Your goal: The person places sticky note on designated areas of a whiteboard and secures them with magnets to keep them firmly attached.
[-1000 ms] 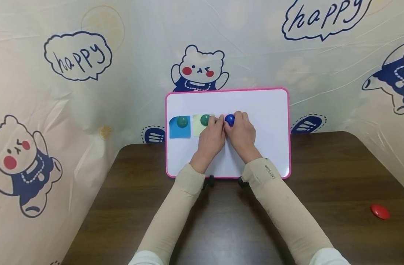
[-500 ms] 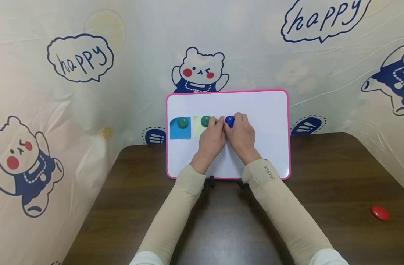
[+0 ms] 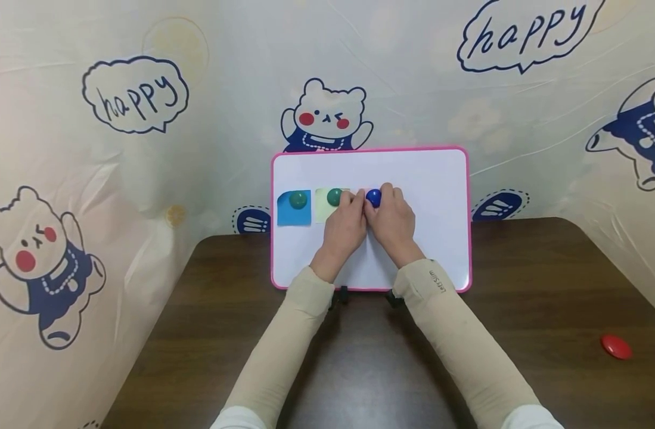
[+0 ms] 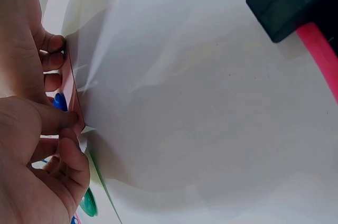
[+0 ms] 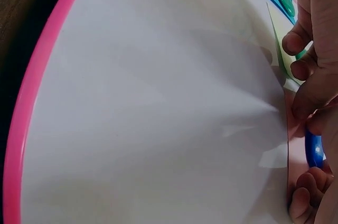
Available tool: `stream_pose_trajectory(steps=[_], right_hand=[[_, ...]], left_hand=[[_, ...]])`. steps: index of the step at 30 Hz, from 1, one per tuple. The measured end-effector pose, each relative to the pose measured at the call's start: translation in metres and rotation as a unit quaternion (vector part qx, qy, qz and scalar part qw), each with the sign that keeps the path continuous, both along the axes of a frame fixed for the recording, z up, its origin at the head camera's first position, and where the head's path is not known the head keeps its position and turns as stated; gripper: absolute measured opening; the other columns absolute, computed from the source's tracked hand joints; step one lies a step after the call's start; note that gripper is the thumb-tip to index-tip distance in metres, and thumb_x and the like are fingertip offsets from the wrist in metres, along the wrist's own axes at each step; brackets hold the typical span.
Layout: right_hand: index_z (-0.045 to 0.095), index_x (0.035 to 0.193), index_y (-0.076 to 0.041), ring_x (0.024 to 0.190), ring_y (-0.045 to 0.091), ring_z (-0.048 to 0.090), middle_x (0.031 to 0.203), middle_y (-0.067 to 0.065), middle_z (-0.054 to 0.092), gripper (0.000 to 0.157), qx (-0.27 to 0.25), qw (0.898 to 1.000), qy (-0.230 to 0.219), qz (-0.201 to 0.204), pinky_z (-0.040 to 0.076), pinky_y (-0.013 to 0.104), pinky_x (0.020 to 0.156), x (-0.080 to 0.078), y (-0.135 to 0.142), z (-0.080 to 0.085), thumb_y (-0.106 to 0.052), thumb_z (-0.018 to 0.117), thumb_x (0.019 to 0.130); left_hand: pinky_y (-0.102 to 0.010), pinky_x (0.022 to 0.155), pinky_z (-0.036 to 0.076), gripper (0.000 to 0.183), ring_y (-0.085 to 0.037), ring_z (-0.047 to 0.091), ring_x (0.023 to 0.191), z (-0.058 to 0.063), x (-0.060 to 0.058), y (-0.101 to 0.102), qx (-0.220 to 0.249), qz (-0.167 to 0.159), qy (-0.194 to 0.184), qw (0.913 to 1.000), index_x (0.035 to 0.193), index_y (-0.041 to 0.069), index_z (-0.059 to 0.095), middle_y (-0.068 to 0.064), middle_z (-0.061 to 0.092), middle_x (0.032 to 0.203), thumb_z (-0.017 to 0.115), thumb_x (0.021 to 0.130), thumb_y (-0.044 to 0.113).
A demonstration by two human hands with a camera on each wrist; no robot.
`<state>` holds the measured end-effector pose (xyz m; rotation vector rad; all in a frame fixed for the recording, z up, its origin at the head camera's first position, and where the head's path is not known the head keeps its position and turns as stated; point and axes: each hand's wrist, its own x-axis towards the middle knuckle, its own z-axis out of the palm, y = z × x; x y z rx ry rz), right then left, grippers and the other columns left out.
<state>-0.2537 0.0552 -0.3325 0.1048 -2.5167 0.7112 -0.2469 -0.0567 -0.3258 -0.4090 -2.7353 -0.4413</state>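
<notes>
A pink-rimmed whiteboard (image 3: pixel 440 208) leans upright on the table. My left hand (image 3: pixel 345 223) has curled fingers at a pink sticky note (image 4: pixel 69 84), its thumb and index finger at the near corner. Beside it my right hand (image 3: pixel 394 220) holds a round blue magnet (image 3: pixel 373 198) over that note, thumb and fingers either side. Both hands touch near the magnet and hide most of the pink note. To the left, a green magnet (image 3: pixel 335 196) sits on a pale green sticky note (image 3: pixel 324 210), and another green magnet (image 3: pixel 298 199) on a blue sticky note (image 3: pixel 286 213).
A red oval magnet (image 3: pixel 616 346) lies on the brown table (image 3: pixel 531 292) at the right. Black clips (image 3: pixel 343 294) sit at the board's bottom edge. Behind the board hangs a patterned curtain (image 3: pixel 225 107) with bears and "happy" bubbles.
</notes>
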Motion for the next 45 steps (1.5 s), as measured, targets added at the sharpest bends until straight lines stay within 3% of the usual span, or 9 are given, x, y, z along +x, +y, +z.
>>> stream_pose_trajectory(steps=[9,17,24,29,34,40,45], right_hand=[[0.050,0.111,-0.001,0.076,0.028,0.059,0.092,0.014,0.053,0.045,-0.007,1.000,-0.003,-0.001,0.052,0.040,0.071,0.001,0.003,0.000,-0.039,0.062,0.089],[0.045,0.132,-0.004,0.096,0.027,0.057,0.112,0.015,0.055,0.059,-0.089,0.992,-0.081,0.028,0.047,0.042,0.086,0.008,0.010,0.010,-0.040,0.062,0.088],[0.041,0.139,-0.008,0.071,0.022,0.053,0.086,0.007,0.055,0.057,-0.179,0.979,-0.084,0.057,0.047,0.035,0.060,0.027,0.039,0.014,-0.027,0.062,0.089],[0.044,0.136,-0.011,0.074,0.022,0.053,0.091,0.006,0.056,0.050,-0.202,0.974,-0.088,0.061,0.047,0.036,0.062,0.051,0.074,0.014,-0.024,0.060,0.091],[0.051,0.131,-0.010,0.080,0.023,0.051,0.093,0.008,0.057,0.042,-0.180,0.978,-0.083,0.059,0.048,0.037,0.064,0.083,0.120,0.008,-0.027,0.056,0.093],[0.054,0.129,-0.010,0.079,0.020,0.049,0.094,0.007,0.058,0.040,-0.152,0.986,-0.072,0.021,0.046,0.026,0.059,0.127,0.174,-0.003,-0.031,0.054,0.095],[0.059,0.122,-0.010,0.072,0.012,0.050,0.087,0.004,0.060,0.032,-0.146,0.988,-0.043,-0.024,0.042,0.019,0.054,0.168,0.217,-0.023,-0.023,0.059,0.093]], left_hand=[[-0.021,0.055,0.046,0.048,-0.011,0.052,0.064,0.000,0.002,0.003,0.001,-0.002,0.000,1.0000,0.142,0.006,0.041,-0.009,0.048,0.115,0.048,0.098,0.024],[-0.021,0.052,0.043,0.049,-0.012,0.048,0.058,-0.001,0.011,-0.001,0.039,0.001,-0.005,0.9992,0.143,0.010,0.041,-0.008,0.048,0.106,0.049,0.098,0.028],[-0.022,0.058,0.046,0.046,-0.010,0.050,0.068,-0.001,0.030,-0.001,0.091,-0.019,-0.036,0.9950,0.138,0.014,0.048,0.001,0.055,0.091,0.057,0.094,0.026],[-0.023,0.060,0.046,0.031,-0.009,0.051,0.068,0.002,0.051,-0.001,0.108,-0.046,-0.064,0.9910,0.121,0.014,0.060,0.005,0.056,0.082,0.059,0.093,0.028],[-0.025,0.066,0.048,0.023,-0.009,0.052,0.073,-0.001,0.069,0.006,0.091,-0.086,-0.123,0.9845,0.111,0.016,0.063,0.007,0.058,0.086,0.060,0.093,0.029],[-0.025,0.070,0.048,0.019,-0.007,0.053,0.077,-0.013,0.096,0.027,0.056,-0.171,-0.227,0.9571,0.107,0.018,0.065,0.011,0.059,0.088,0.062,0.092,0.028],[-0.023,0.073,0.048,0.022,-0.005,0.053,0.077,-0.029,0.115,0.049,0.018,-0.232,-0.260,0.9371,0.110,0.019,0.067,0.013,0.061,0.091,0.063,0.091,0.029]])
